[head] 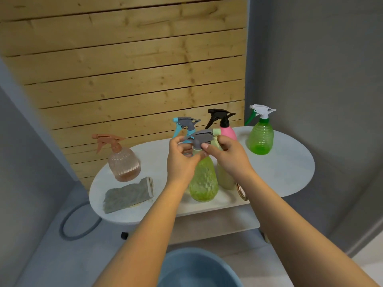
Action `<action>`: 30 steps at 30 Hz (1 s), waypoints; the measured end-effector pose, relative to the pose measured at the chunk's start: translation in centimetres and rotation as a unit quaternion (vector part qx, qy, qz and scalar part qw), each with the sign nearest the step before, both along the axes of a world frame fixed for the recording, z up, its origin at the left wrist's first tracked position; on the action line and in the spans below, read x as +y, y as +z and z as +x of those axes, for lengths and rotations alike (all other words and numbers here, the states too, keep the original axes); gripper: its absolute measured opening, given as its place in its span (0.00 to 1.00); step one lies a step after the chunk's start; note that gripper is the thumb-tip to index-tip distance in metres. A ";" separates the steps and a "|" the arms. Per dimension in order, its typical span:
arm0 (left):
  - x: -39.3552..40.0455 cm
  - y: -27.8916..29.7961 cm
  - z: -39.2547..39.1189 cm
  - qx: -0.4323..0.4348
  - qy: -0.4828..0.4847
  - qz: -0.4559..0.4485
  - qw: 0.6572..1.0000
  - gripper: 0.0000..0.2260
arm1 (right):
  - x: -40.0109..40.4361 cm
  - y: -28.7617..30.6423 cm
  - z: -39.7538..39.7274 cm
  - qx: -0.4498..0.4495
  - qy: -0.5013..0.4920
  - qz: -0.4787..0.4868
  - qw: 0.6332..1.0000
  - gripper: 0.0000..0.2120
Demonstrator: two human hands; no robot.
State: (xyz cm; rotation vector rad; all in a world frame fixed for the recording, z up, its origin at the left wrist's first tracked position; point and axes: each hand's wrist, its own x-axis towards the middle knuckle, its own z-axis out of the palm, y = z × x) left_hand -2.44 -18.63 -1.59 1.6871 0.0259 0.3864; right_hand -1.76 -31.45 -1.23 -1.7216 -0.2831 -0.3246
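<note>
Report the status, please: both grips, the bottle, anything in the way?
Left grip and right grip both pinch the grey spray head. Yellow-green bottle upright on the table. Pale bottle close beside; pink bottle behind.

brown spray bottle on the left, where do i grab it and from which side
Likely the narrow neck under its spray head, from the near right: the brown spray bottle stands upright, trigger and nozzle point left, the body is wide.

The left hand (179, 159) hides the blue bottle's (187, 123) body and the bumpy green bottle's (204, 180) neck. The right arm (269, 206) covers most of a gold ring (241, 192). The blue tub (196, 272) is cut off below.
</note>
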 end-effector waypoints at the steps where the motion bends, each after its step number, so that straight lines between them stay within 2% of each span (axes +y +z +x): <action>1: 0.1 -0.2 0.2 0.005 -0.002 0.000 1.000 0.24 | -0.3 -0.1 0.1 0.002 0.012 -0.006 1.000 0.14; 3: 0.1 -0.5 0.4 0.014 -0.026 -0.001 1.000 0.19 | -1.0 0.1 0.1 0.032 0.052 -0.006 0.998 0.06; 7: 0.6 -0.9 0.4 0.029 -0.044 0.036 0.998 0.18 | -1.6 0.7 0.8 0.155 0.089 0.166 0.970 0.13; 8: 0.7 -1.1 0.6 0.031 -0.050 0.044 0.997 0.19 | -1.7 0.5 0.8 0.163 0.097 0.171 0.967 0.13; 11: 1.0 -1.5 0.5 0.027 -0.071 0.056 0.996 0.20 | -1.2 -0.6 0.8 0.138 0.120 0.083 0.980 0.11; 14: 0.8 -1.8 0.4 0.013 -0.054 0.064 0.996 0.19 | -0.8 -1.6 1.1 0.128 0.138 0.085 0.979 0.09; 18: 0.7 -2.3 0.0 -0.005 -0.032 -0.031 0.999 0.11 | -0.3 -1.5 1.3 0.132 0.178 0.095 0.971 0.11; 20: 0.7 -2.6 -0.1 -0.026 -0.014 -0.031 0.999 0.08 | -0.5 -1.6 1.4 0.139 0.208 0.090 0.964 0.13; 24: 0.6 -3.3 -0.3 -0.042 -0.016 0.003 0.999 0.05 | -0.3 -1.3 1.5 0.122 0.157 0.078 0.977 0.09; 28: 0.7 -3.9 -0.5 -0.039 -0.045 0.042 0.997 0.09 | 1.0 -1.4 1.2 0.131 0.126 0.169 0.969 0.08; 30: 0.7 -4.2 -0.5 -0.028 -0.051 0.050 0.997 0.11 | 1.3 -1.3 1.1 0.118 0.115 0.152 0.975 0.09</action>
